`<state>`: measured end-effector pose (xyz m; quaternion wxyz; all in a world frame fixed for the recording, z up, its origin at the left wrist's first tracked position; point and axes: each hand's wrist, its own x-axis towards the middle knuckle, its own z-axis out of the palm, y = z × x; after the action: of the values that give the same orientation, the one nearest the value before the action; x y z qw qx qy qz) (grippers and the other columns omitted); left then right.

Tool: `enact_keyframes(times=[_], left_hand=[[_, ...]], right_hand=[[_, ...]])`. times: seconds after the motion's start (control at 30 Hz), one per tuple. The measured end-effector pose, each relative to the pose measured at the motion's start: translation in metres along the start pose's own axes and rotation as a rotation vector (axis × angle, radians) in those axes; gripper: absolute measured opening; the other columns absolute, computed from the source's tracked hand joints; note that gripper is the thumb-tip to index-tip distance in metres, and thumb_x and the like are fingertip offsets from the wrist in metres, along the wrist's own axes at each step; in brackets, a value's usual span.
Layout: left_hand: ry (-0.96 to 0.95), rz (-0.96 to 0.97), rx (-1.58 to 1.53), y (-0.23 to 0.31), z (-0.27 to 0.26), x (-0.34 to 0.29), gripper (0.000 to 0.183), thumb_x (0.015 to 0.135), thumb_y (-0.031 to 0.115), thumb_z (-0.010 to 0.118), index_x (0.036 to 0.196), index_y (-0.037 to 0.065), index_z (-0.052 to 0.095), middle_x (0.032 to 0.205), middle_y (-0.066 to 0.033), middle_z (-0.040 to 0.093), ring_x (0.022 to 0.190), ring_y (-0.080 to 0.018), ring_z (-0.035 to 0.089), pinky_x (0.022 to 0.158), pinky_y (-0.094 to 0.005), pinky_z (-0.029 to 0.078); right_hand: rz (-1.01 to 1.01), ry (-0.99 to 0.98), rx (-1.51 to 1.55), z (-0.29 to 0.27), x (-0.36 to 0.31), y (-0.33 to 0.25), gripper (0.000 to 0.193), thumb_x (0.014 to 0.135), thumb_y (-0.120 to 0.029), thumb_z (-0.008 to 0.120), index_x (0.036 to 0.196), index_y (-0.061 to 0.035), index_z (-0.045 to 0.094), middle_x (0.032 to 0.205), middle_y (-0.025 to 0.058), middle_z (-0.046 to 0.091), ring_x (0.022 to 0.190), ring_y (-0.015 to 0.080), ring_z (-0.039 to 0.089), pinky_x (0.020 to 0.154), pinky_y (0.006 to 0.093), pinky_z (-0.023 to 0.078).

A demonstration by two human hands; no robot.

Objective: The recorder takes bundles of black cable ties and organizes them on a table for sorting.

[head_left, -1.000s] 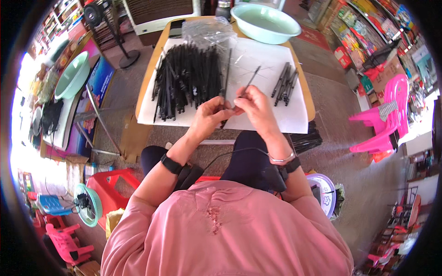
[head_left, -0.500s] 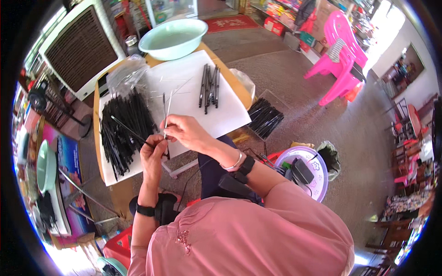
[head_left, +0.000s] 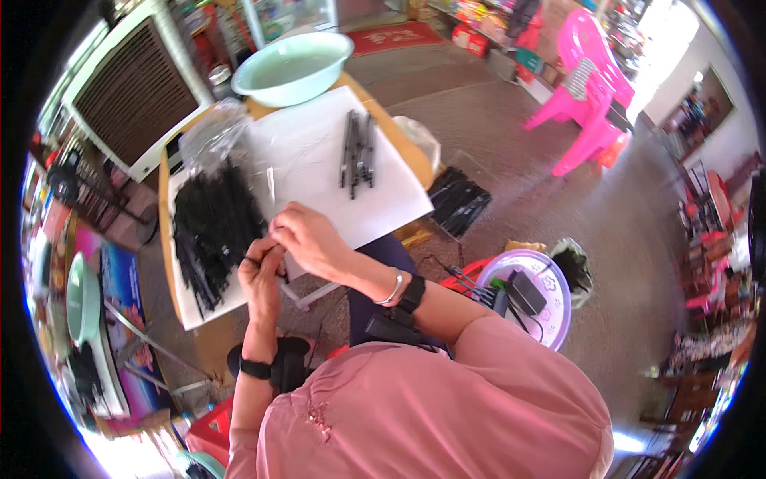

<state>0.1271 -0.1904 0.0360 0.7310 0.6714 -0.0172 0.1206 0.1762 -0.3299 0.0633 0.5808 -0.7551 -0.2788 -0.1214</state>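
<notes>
My two hands meet above the near edge of a white sheet point(head_left: 375, 211) on the table. My left hand point(head_left: 262, 275) is closed in a pinch on a thin black stick, mostly smeared by motion. My right hand point(head_left: 309, 243) is pinched close against the left one, and a thin white strip point(head_left: 271, 185) rises blurred from its fingertips. A heap of thin black sticks point(head_left: 211, 231) lies left of my hands. Farther right, a smaller row of black sticks point(head_left: 359, 156) rests on the sheet. Thin clear strips lie faintly between them.
A clear plastic bag point(head_left: 211, 140) touches the heap's far end. A pale green basin point(head_left: 294, 72) stands at the table's far edge. Right of the table, a clear tray of black sticks point(head_left: 459, 203) and a purple-rimmed basin point(head_left: 558, 327) sit low. A pink chair point(head_left: 586, 104) stands beyond.
My right hand has moved slightly left and nearer, against the left hand. The white strip has shifted left with it. The black stick that stuck out of my left hand is now blurred.
</notes>
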Motion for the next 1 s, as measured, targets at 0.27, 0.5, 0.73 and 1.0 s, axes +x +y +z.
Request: enact_keyframes(times=[0.27,0.5,0.73,1.0], left_hand=[[-0.002,-0.077,0.039,0.011,0.014,0.004,0.015,0.086,0.005,0.06,0.1,0.001,0.06,0.076,0.0028,0.055,0.065,-0.0046,0.046,0.06,-0.0204,0.038],[-0.182,0.057,0.601,0.004,0.009,0.002,0.028,0.082,0.019,0.066,0.105,0.004,0.063,0.08,-0.0062,0.064,0.067,-0.0143,0.056,0.063,-0.0293,0.046],[-0.08,0.041,0.459,0.024,-0.006,-0.008,0.026,0.084,0.018,0.065,0.103,0.001,0.063,0.078,-0.0083,0.065,0.069,-0.0139,0.06,0.066,-0.0295,0.049],[0.048,-0.078,0.298,0.021,-0.026,-0.02,0.017,0.085,0.011,0.06,0.099,0.002,0.065,0.077,-0.0056,0.065,0.068,-0.0105,0.06,0.064,-0.0266,0.05]], right_hand=[[0.207,0.031,0.015,-0.004,0.009,0.001,0.017,0.084,-0.016,0.061,0.088,0.0009,0.063,0.076,0.0123,0.061,0.069,0.0205,0.06,0.062,0.0316,0.046],[0.182,0.017,-0.017,-0.004,0.006,-0.001,0.034,0.079,-0.017,0.062,0.107,0.0013,0.056,0.072,0.0145,0.062,0.066,0.0233,0.061,0.062,0.0333,0.048],[0.479,0.051,-0.157,-0.085,0.074,0.041,0.029,0.079,-0.013,0.062,0.103,0.002,0.054,0.072,0.0081,0.06,0.062,0.0185,0.058,0.059,0.0323,0.048],[0.081,-0.17,-0.492,-0.006,0.07,0.01,0.03,0.081,-0.019,0.064,0.105,-0.0037,0.057,0.091,0.0173,0.064,0.086,0.033,0.062,0.073,0.0418,0.048]])
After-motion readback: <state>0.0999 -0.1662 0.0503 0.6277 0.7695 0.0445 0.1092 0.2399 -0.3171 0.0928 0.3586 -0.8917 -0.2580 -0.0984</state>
